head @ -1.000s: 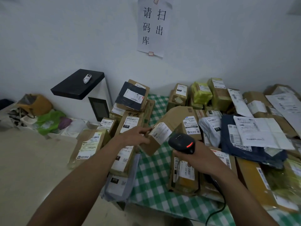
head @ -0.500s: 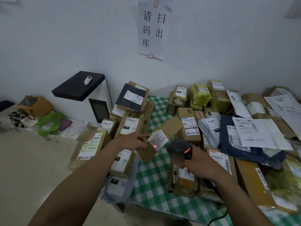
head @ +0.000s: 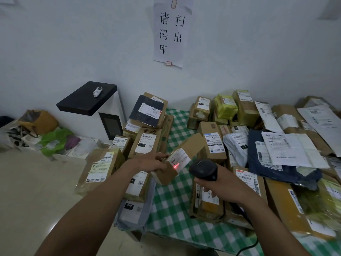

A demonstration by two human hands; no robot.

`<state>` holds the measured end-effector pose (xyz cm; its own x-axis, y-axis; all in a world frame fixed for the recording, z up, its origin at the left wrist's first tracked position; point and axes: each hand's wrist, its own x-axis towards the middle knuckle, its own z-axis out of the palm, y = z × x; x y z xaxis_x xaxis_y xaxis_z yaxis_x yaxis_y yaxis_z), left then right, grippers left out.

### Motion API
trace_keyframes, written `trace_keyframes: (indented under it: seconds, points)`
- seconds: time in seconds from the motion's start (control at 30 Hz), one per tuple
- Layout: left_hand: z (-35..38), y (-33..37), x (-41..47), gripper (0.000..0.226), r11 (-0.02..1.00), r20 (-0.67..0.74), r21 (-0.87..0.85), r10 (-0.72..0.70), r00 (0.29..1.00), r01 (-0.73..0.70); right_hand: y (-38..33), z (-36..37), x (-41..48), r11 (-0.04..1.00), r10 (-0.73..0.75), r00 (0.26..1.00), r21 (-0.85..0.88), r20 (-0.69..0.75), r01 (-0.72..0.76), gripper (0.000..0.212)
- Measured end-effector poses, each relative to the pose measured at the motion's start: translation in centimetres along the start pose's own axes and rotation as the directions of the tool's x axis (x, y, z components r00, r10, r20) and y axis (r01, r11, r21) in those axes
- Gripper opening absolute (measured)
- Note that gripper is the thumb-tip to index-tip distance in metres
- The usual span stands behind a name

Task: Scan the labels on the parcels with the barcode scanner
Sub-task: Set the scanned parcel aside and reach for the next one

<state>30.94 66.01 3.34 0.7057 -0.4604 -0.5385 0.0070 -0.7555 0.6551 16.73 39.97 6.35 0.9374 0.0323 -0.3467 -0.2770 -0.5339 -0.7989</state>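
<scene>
A long cardboard parcel (head: 191, 145) is held by its near end in the left hand (head: 150, 162), pinched between fingers laid along the top and a thumb that appears to be tucked beneath. The near end is raised above the green-checked table (head: 171, 206), so that the white label (head: 181, 157) is turned towards the barcode scanner (head: 203, 168). Whether the far end rests on the heap behind cannot be told. The scanner is gripped in the right hand (head: 216, 184), fingers wrapped round the handle, and its head is aimed leftwards at the label from just beside the parcel. A red beam mark (head: 176, 165) is thrown on the label's lower corner rather than plainly across the bars, so the read is judged to be under way but not confirmed; a slight re-aim may be needed. A cable (head: 248, 247) is trailed from the handle off the table's front edge. Other labelled parcels are heaped to the right (head: 214, 145) and stacked at the left edge (head: 147, 143), labels mostly upward, presumably so that they can be read without turning
</scene>
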Motion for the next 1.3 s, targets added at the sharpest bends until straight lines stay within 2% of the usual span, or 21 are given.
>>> trace_keyframes:
  seconds: [0.23,0.33,0.43,0.57,0.73,0.8,0.97,1.03,1.13,1.23,1.3]
  points:
    - [1.8,-0.1,-0.7,0.068,0.988,-0.028,-0.151,0.021,0.999,-0.025,0.5,0.0,0.4,0.998,-0.01,1.0,0.068,-0.016,0.011,0.048]
    - [5.6,-0.8,-0.7,0.066,0.947,-0.076,-0.318,0.03,0.997,-0.052,1.2,0.4,0.5,0.989,0.027,0.998,0.149,-0.052,-0.019,0.048]
    - [10.4,-1.7,-0.7,0.065,0.874,-0.146,-0.482,-0.018,0.989,-0.055,1.6,1.2,0.4,0.981,0.046,0.997,0.193,-0.057,-0.034,0.04]
    - [14.9,-3.9,0.4,0.063,0.835,-0.212,-0.547,-0.074,0.975,-0.056,2.4,2.2,0.8,0.983,0.082,0.995,0.168,-0.053,-0.072,0.032]
    - [17.1,-6.5,1.3,0.071,0.802,-0.142,-0.595,-0.169,0.975,0.052,3.4,3.1,1.0,0.981,0.122,0.991,0.155,-0.051,-0.113,0.025]
    - [18.1,-7.9,1.9,0.065,0.807,-0.125,-0.583,-0.202,0.971,0.093,3.8,3.4,1.1,0.98,0.137,0.99,0.15,-0.04,-0.13,0.023]
    - [21.0,-10.2,2.5,0.06,0.816,-0.169,-0.574,-0.202,0.965,0.07,4.5,3.5,1.3,0.979,0.157,0.988,0.134,-0.001,-0.156,0.02]
    - [21.2,-9.3,2.5,0.06,0.867,-0.271,-0.494,-0.218,0.938,0.059,4.6,3.4,1.3,0.976,0.162,0.987,0.147,-0.006,-0.159,0.018]
    - [21.2,-7.8,2.9,0.078,0.923,-0.37,-0.374,-0.24,0.898,0.093,4.9,3.4,1.4,0.972,0.172,0.985,0.161,-0.002,-0.169,0.017]
    - [20.6,-7.0,4.1,0.094,0.981,-0.356,-0.17,-0.153,0.922,0.097,5.1,3.4,1.6,0.968,0.199,0.98,0.155,0.009,-0.198,0.015]
    - [20.0,-6.9,4.8,0.089,0.984,-0.334,-0.139,-0.154,0.93,0.113,5.2,3.5,1.7,0.967,0.198,0.98,0.161,0.014,-0.197,0.015]
